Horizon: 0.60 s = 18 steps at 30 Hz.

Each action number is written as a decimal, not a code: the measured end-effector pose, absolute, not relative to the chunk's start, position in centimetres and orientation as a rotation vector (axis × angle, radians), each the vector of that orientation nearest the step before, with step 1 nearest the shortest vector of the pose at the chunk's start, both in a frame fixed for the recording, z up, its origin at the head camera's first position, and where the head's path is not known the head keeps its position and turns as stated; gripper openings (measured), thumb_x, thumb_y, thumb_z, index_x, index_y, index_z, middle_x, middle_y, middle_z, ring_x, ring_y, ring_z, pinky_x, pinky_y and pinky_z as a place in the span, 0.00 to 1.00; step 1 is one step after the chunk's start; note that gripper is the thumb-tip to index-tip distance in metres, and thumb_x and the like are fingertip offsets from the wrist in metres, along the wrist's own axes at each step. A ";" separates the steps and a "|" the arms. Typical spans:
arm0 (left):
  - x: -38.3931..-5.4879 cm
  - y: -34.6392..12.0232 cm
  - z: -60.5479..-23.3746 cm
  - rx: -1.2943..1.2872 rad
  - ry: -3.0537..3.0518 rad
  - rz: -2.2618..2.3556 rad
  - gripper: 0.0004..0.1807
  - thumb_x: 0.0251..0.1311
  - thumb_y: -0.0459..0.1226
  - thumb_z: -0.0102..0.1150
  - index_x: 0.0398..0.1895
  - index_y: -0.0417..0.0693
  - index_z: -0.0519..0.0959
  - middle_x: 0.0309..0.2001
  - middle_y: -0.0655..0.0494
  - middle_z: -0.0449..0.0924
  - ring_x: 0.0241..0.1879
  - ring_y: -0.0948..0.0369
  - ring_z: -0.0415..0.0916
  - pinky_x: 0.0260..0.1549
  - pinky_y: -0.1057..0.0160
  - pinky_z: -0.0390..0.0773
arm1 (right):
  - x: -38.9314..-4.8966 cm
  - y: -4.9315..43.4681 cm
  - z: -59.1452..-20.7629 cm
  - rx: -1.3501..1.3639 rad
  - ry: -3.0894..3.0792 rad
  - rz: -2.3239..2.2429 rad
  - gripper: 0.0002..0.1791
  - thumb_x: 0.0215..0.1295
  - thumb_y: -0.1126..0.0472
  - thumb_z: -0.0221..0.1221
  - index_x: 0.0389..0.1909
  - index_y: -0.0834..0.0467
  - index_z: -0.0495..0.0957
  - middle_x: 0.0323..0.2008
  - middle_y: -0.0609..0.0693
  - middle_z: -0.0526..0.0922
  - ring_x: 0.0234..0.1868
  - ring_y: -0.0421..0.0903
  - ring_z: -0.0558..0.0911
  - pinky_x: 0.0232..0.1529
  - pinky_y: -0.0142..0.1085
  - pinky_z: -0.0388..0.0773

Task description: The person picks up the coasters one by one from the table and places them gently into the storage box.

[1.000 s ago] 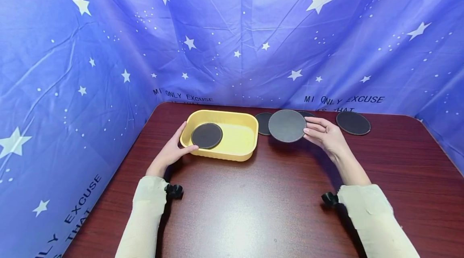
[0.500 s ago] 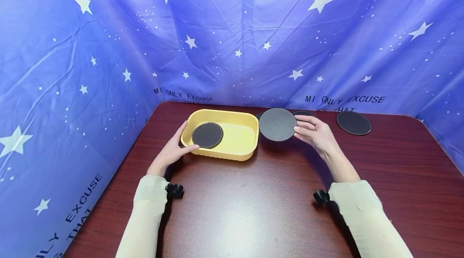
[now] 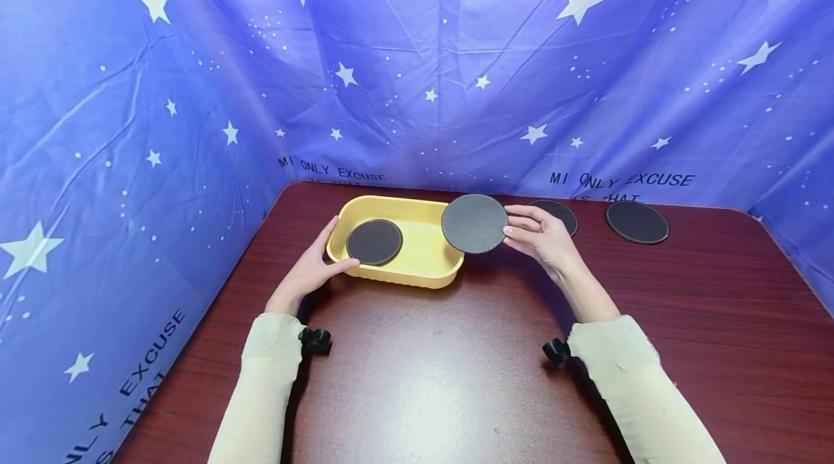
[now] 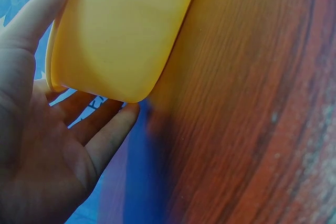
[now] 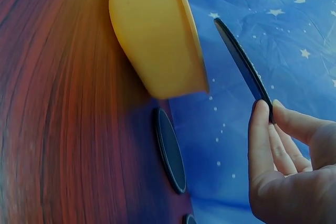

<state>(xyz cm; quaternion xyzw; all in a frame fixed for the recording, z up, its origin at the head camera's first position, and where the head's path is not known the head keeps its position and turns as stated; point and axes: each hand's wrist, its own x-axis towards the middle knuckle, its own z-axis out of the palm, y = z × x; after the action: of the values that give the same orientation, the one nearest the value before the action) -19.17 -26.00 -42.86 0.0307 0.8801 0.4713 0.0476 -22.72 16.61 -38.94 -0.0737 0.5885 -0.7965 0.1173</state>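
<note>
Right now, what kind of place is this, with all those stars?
Probably a curtained-off indoor corner for tabletop activities. Starry blue cloth hangs behind and to the left of a reddish-brown table, and a yellow tray and flat dark discs are the things being handled or laid out.

Head above, wrists close — tray (image 3: 420,250) shared.

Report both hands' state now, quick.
Left hand: holding one end of the yellow container.
Right hand: pinching a round black disc by its edge, in the air.
</note>
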 end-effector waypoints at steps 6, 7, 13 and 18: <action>-19.1 -26.0 -42.8 0.084 2.683 1.436 0.57 0.56 0.50 0.71 0.81 0.64 0.42 0.81 0.55 0.44 0.79 0.48 0.44 0.76 0.41 0.47 | -23.0 14.9 -38.8 -0.201 1.762 -2.297 0.26 0.64 0.77 0.59 0.63 0.67 0.68 0.38 0.41 0.88 0.38 0.35 0.87 0.42 0.29 0.85; -19.2 -26.0 -42.8 0.087 2.685 1.433 0.57 0.56 0.50 0.71 0.81 0.63 0.42 0.81 0.54 0.44 0.79 0.48 0.44 0.76 0.41 0.47 | -23.0 14.6 -38.8 -0.200 1.770 -2.292 0.26 0.64 0.77 0.58 0.64 0.67 0.67 0.38 0.41 0.88 0.37 0.35 0.87 0.41 0.29 0.85; -19.2 -26.0 -42.9 0.089 2.686 1.429 0.58 0.56 0.50 0.71 0.82 0.62 0.41 0.81 0.53 0.44 0.79 0.47 0.44 0.76 0.40 0.47 | -23.2 12.7 -38.7 -0.204 1.808 -2.260 0.28 0.64 0.77 0.58 0.66 0.70 0.66 0.37 0.39 0.88 0.37 0.34 0.86 0.41 0.29 0.85; -19.2 -26.0 -42.9 0.093 2.682 1.440 0.58 0.56 0.50 0.71 0.82 0.61 0.42 0.81 0.53 0.44 0.79 0.47 0.44 0.76 0.40 0.47 | -23.3 11.0 -38.8 -0.197 1.818 -2.232 0.29 0.64 0.78 0.58 0.67 0.71 0.65 0.37 0.39 0.87 0.37 0.34 0.86 0.41 0.29 0.85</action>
<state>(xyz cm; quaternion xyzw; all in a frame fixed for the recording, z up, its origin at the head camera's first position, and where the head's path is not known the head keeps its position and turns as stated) -19.20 -26.01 -42.91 0.0304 0.8795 0.4724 0.0482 -23.28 10.95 -38.78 -0.0678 0.6249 -0.7672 0.1280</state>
